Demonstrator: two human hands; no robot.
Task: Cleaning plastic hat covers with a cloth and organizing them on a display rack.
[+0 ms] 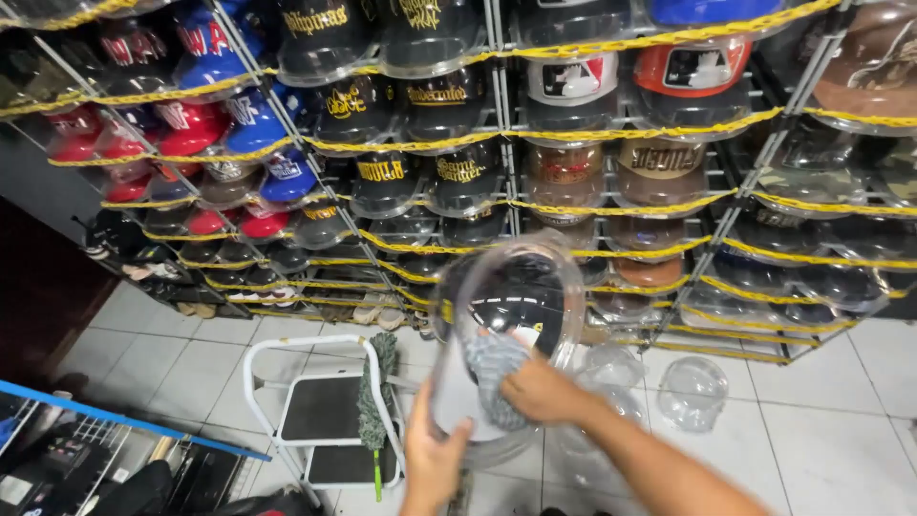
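Clear plastic cap case [506,315], upright, grey cloth [494,375] inside

A cap shop: wire racks [611,205] (yellow-edged) of cased caps [573,81].

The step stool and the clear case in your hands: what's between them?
In the head view, a green-handled mop leans between the white step stool and the clear cap case, which the left hand holds while the right hand presses a cloth inside.
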